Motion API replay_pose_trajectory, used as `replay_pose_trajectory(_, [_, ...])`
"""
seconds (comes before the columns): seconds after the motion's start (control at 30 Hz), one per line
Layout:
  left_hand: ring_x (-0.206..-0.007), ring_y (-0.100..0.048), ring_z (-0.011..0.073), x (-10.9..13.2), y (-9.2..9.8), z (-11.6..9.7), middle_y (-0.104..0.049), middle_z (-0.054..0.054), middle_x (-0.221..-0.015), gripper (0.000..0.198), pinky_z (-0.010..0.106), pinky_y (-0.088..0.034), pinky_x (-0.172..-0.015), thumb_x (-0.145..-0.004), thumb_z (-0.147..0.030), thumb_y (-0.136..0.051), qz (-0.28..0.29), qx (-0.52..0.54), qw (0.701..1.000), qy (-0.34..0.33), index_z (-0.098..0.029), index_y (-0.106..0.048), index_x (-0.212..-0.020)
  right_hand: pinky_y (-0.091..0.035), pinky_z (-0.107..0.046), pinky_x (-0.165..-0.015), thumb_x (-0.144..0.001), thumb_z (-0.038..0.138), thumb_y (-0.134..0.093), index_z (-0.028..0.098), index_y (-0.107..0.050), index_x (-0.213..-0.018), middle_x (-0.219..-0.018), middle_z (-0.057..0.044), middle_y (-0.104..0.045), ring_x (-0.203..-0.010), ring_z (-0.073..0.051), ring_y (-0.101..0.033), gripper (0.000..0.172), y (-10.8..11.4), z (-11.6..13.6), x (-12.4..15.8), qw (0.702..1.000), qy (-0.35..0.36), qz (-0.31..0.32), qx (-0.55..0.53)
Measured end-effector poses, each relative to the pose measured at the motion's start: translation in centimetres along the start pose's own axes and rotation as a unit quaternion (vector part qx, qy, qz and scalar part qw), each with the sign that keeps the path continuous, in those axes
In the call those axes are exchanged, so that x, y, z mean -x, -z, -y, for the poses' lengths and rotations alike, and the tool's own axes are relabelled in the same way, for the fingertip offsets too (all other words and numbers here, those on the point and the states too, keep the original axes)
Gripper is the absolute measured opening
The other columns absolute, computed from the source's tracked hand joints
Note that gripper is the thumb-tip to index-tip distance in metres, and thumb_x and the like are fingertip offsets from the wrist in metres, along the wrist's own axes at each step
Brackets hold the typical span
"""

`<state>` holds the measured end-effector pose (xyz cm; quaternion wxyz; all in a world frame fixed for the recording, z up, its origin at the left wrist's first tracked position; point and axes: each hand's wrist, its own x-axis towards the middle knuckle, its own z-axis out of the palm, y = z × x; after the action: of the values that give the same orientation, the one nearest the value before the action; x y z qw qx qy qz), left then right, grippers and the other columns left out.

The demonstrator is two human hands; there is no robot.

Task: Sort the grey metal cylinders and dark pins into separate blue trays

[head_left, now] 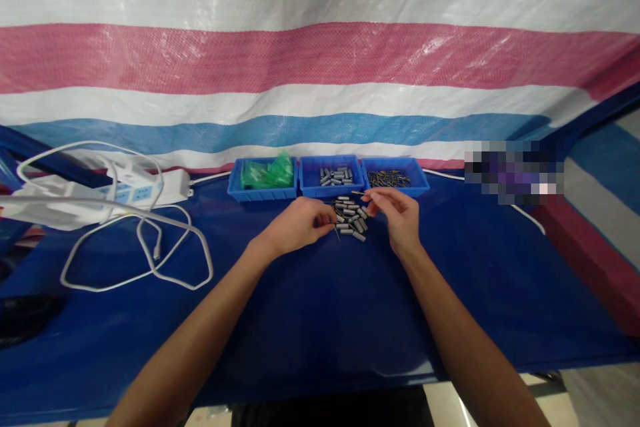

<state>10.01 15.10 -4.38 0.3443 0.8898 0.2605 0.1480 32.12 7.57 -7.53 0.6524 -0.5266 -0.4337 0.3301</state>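
Observation:
My left hand point(300, 223) is closed at the left edge of a loose pile of small grey metal cylinders point(357, 221). Thin dark pieces show by its fingertips, but what it grips is too small to make out. My right hand point(399, 215) pinches a thin brass-coloured pin point(358, 193) above the pile's right side, its tip pointing left. Some thin, brass-coloured pieces lie among the cylinders. Behind the hands, the middle blue bin point(327, 190) holds more grey cylinders point(336, 177). Many thin brass-coloured pins point(390, 178) fill the bottom of the right blue bin point(420, 180).
The left blue bin point(263, 195) contains green plastic bags point(270, 172). White power strips point(145, 190) and a looped white cable point(195, 285) occupy the blue table's point(340, 320) left side. A striped sheet point(320, 57) hangs behind. A blurred-out item point(515, 172) sits at the back right.

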Motion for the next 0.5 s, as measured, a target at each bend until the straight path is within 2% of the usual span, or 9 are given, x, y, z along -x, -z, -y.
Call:
replay_pose_trajectory(0.1, [-0.078, -0.067, 0.0162, 0.1, -0.1, 0.3, -0.072, 0.005, -0.091, 0.018, 0.025, -0.051, -0.074, -0.091, -0.014, -0.064, 0.038, -0.053, 0.997, -0.046, -0.020, -0.079, -0.099, -0.056, -0.032, -0.061, -0.088, 0.039, -0.074, 0.023, -0.078, -0.105, -0.104, -0.007, -0.079, -0.074, -0.019, -0.071, 0.023, 0.4, -0.5, -0.3, 0.997, 0.024, -0.070, 0.036])
replay_pose_trajectory(0.17, [-0.082, -0.067, 0.0169, 0.1, -0.3, 0.4, -0.071, 0.006, -0.095, 0.019, 0.025, -0.051, -0.076, -0.091, -0.012, -0.064, 0.054, -0.073, 0.994, -0.054, -0.020, -0.079, -0.099, -0.058, -0.033, -0.064, -0.086, 0.037, -0.075, 0.024, -0.077, -0.110, -0.113, -0.007, -0.078, -0.080, -0.021, -0.073, 0.028, 0.6, -0.9, -0.5, 0.994, 0.025, -0.095, 0.050])
replay_pose_trajectory(0.5, [-0.080, -0.063, 0.0166, 0.2, -0.7, 0.3, -0.065, 0.006, -0.094, 0.014, 0.026, -0.046, -0.072, -0.098, -0.015, -0.057, 0.074, -0.106, 0.991, -0.041, -0.018, -0.067, -0.089, -0.058, -0.031, -0.062, -0.088, 0.038, -0.074, 0.024, -0.075, -0.107, -0.113, -0.006, -0.076, -0.073, -0.016, -0.069, 0.024, 0.5, -1.0, -0.4, 0.996, 0.021, -0.062, 0.054])
